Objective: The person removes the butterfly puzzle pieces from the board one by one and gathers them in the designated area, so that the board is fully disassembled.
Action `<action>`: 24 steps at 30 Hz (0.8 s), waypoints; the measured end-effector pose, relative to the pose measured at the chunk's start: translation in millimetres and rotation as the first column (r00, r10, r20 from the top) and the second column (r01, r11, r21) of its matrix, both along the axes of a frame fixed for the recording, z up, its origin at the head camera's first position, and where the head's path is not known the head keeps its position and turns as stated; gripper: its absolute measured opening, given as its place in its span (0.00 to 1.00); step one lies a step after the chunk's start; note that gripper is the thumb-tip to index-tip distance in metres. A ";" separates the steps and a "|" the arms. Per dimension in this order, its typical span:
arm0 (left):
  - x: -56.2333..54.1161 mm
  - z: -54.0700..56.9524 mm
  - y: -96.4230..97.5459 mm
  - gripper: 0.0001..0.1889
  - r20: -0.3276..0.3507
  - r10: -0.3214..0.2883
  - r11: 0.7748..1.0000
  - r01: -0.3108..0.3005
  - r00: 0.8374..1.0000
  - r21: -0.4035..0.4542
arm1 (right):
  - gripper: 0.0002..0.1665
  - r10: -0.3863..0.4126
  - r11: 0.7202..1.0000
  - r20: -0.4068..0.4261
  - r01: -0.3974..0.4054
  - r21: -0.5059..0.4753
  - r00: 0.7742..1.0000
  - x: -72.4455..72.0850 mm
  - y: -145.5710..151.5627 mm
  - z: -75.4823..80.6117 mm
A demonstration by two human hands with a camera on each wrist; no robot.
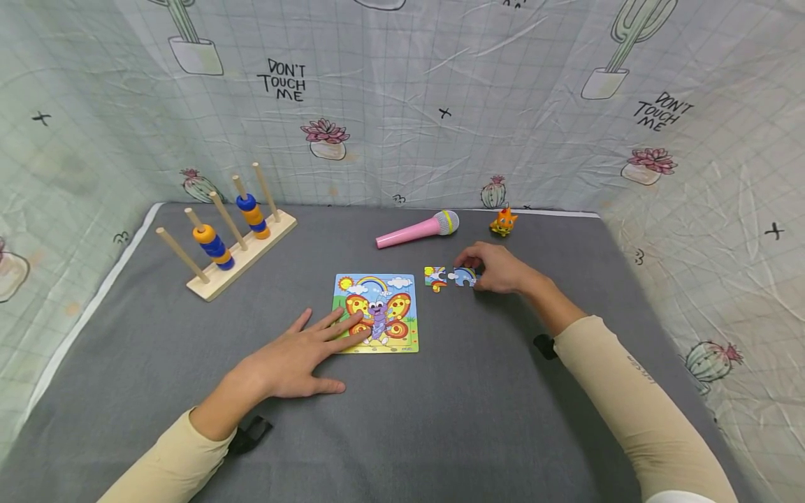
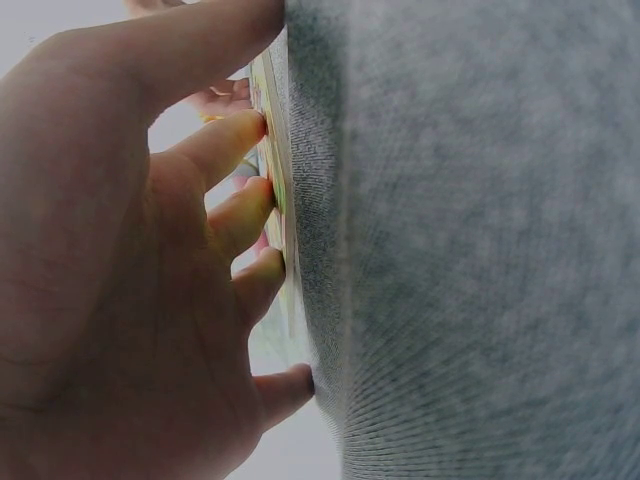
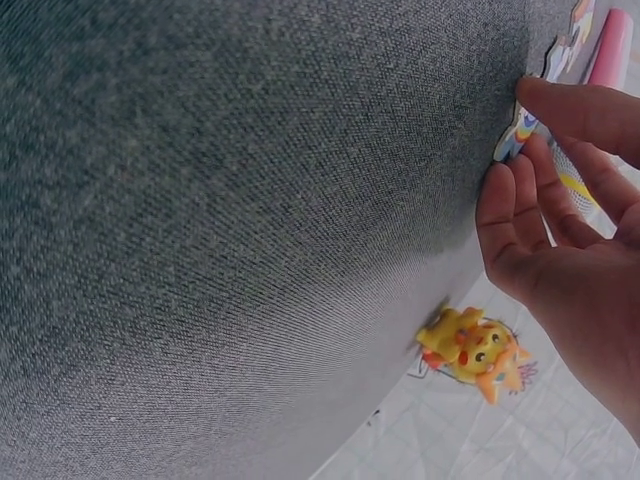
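While, in head view, left hand point(image 1: 295, 360) lies with fingers spread across butterfly puzzle point(image 1: 396, 307), right hand point(image 1: 499, 269) pinches rainbow piece point(image 1: 462, 273) just beside second piece point(image 1: 432, 274) on surface point(image 1: 440, 419). Left wrist view: three fingertips point(image 2: 250, 200) touching puzzle, little finger beyond edge. Right wrist view: thumb and fingers gripping rainbow piece; yellow toy point(image 3: 472, 350) nearby.

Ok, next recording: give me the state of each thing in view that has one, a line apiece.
butterfly puzzle: flat, picture up
rainbow piece: off the puzzle, held
sun piece: off the puzzle, unheld, picture up
left hand: spread, touching the puzzle
right hand: pinching the rainbow piece
microphone: lying down
toy figure: upright
peg stand: upright, two pegs ringed, three bare
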State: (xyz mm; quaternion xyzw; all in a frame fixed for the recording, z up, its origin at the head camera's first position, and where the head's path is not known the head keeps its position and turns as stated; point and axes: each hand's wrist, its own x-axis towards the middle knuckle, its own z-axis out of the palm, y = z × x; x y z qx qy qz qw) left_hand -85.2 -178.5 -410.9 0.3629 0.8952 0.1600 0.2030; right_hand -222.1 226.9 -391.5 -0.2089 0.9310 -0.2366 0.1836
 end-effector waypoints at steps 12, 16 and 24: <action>1.1 0.3 -0.2 0.47 0.004 -0.002 1.000 0.002 1.000 0.004 | 0.34 0.025 1.000 0.034 -0.025 0.000 0.999 -0.2 2.6 2.7; 1.4 0.0 -0.2 0.48 0.001 0.002 1.000 -0.002 1.000 0.001 | 0.36 0.032 0.999 0.026 -0.032 -0.002 0.999 -1.0 1.2 4.6; -0.2 -0.7 0.4 0.48 0.009 0.002 1.000 -0.002 1.000 -0.004 | 0.32 -0.026 1.000 -0.026 0.026 -0.008 0.999 0.3 -6.6 10.3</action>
